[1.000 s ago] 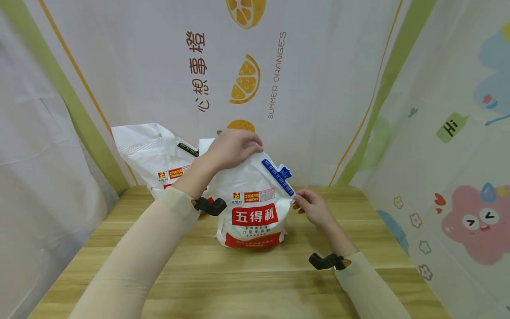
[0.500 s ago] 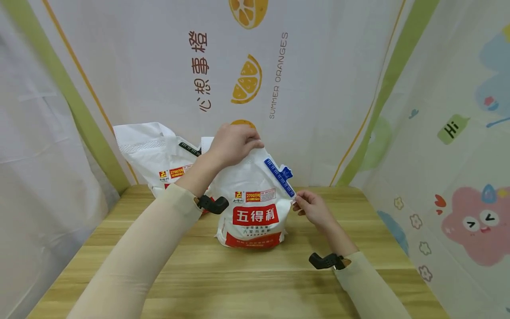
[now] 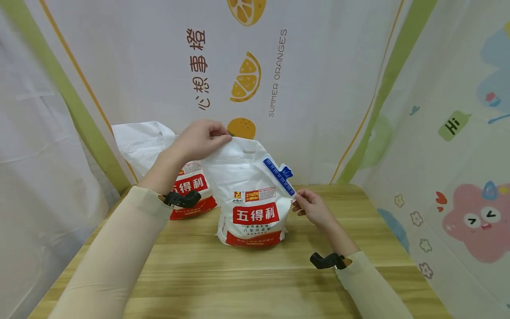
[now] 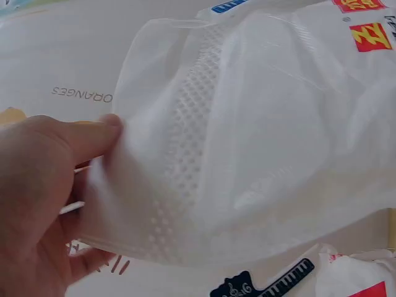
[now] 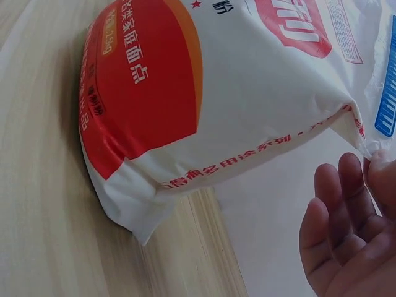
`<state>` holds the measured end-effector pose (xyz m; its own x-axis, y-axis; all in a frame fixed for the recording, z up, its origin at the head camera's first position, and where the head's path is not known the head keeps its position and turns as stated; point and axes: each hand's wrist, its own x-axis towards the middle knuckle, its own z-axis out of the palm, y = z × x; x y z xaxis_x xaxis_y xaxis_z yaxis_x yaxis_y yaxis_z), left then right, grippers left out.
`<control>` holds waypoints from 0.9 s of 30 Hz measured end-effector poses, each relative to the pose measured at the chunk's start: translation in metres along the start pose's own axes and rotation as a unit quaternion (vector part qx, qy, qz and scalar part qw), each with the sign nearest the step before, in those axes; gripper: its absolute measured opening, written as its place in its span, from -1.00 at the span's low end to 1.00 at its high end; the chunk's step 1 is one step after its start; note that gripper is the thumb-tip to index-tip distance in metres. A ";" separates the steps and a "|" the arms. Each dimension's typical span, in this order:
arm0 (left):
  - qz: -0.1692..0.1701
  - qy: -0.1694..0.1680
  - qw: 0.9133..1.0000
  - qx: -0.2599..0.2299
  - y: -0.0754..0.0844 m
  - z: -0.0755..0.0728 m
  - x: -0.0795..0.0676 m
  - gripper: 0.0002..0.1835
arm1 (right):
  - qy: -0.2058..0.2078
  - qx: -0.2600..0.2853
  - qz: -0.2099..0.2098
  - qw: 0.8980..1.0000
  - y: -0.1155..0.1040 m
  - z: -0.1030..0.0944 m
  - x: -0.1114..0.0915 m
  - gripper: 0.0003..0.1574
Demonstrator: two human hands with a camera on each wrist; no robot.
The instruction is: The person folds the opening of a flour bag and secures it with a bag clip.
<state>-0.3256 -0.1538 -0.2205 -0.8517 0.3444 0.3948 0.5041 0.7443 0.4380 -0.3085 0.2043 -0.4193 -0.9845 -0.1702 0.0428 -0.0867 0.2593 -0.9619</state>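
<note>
A white and red bag of flour stands upright on the table. My left hand pinches its upper left corner; in the left wrist view the thumb lies on the near face, with fingers behind the perforated top strip. A blue ruler-printed clip grips the bag's slanted right upper edge. Just below the clip's lower end, my right hand pinches the bag's side edge between thumb and index finger. The right wrist view shows that pinch beside the clip, the other fingers curled loosely.
A second, similar flour bag stands behind on the left, partly hidden by my left arm. Its dark clip shows in the left wrist view. A printed curtain hangs behind the wooden table.
My left hand has slid left along the bag's top edge to its left corner, uncovering the perforated strip and handle slot. The right hand keeps its pinch at the side edge.
</note>
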 end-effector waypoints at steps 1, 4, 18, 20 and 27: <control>0.006 0.007 1.000 -0.006 -0.002 0.000 -0.001 -0.74 | 0.001 0.001 0.001 1.000 0.000 0.000 0.000 -0.73; 0.017 0.029 0.999 -0.025 -0.005 0.002 -0.004 -0.77 | 0.000 -0.001 0.006 1.000 0.000 0.001 0.000 -0.74; 0.081 0.048 0.991 0.091 0.015 0.015 0.000 -0.50 | 0.003 -0.011 0.006 1.000 0.001 0.002 0.000 -0.72; 0.079 0.071 0.989 0.098 0.015 0.019 0.001 -0.48 | 0.002 -0.012 0.008 1.000 0.001 0.002 0.000 -0.71; 0.054 0.117 0.987 0.092 0.017 0.022 0.001 -0.52 | 0.002 -0.014 0.007 1.000 0.000 0.002 0.000 -0.70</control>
<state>-0.3212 -0.1282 -0.2309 -0.7269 0.3021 0.6168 0.5374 0.8094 0.2369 -0.3084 0.2020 -0.4202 -0.9862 -0.1626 0.0298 -0.0765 0.2885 -0.9544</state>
